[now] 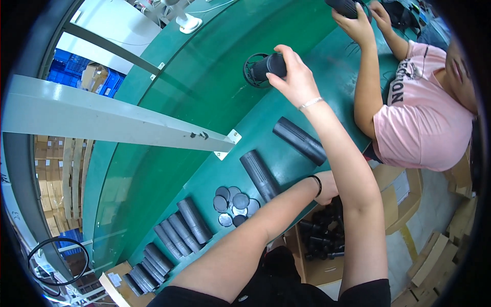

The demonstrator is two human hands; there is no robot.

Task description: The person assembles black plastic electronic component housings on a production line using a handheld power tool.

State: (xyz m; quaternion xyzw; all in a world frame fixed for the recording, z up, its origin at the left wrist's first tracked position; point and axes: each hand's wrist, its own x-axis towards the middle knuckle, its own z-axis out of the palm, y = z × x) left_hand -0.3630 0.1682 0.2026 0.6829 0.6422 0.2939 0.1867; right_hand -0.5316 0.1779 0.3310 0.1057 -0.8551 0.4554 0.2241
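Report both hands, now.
Left hand: cannot be told; its grip is hidden from view.
Right hand: closed, holding a black cylindrical part with an open ring at one end.

Tabletop [212, 175] free between discs [240, 200] and post [128, 123]; tubes [260, 174] beside

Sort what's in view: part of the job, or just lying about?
Likely in the job:
black cylinder in the right hand
black parts in the box near the left hand
black tubes and round discs on the table

Likely lying about:
blue crates
white stand
cardboard boxes
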